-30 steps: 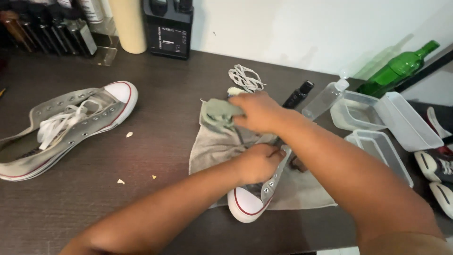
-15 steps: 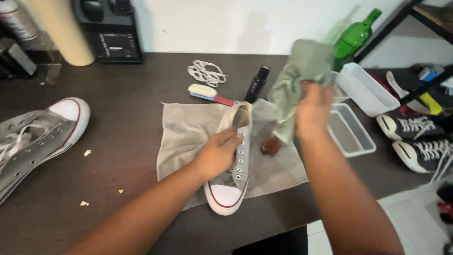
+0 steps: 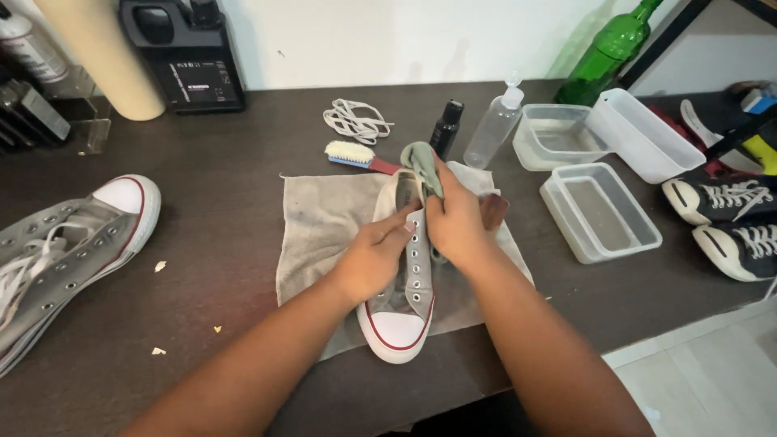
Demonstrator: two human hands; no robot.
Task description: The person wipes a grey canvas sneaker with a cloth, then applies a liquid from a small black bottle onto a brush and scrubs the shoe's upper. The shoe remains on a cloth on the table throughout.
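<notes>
Two hands meet on one grey sneaker point(image 3: 407, 275). Your left hand point(image 3: 374, 257) grips its side so it stays put on the towel point(image 3: 320, 222), which keeps the desk point(image 3: 218, 162) clean. Your right hand point(image 3: 455, 222) clutches a green cloth point(image 3: 422, 162) at the sneaker's heel.

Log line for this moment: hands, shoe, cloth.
left hand: holds grey sneaker | right hand: grips green cloth at sneaker heel | sneaker: on grey towel

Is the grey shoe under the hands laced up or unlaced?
Unlaced. The shoe shows a row of empty eyelets, and a loose white lace lies bundled on the table behind it.
</notes>
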